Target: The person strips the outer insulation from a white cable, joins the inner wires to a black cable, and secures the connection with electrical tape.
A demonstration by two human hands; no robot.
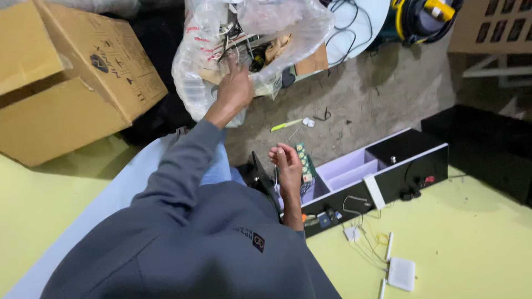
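Clear plastic bag (pixel 194 66); brown cardboard box (pixel 66 83); black tray (pixel 410 166); grey sleeve (pixel 183 160).

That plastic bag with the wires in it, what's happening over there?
A person in a grey hoodie reaches the left hand into the clear plastic bag, among tangled wires and parts. The right hand is raised, fingers curled, beside a green circuit board, over an open black case on the floor.

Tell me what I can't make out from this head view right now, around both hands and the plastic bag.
- Left hand fingertips: buried in the clear plastic bag; a grip can't be judged.
- Bag contents: wires and bits blurred behind crinkled plastic.
- Right hand: fingers curled, anything pinched is too small to tell.
- Green circuit board: partly hidden behind the right hand.
- Cardboard box: cut off by the left edge.
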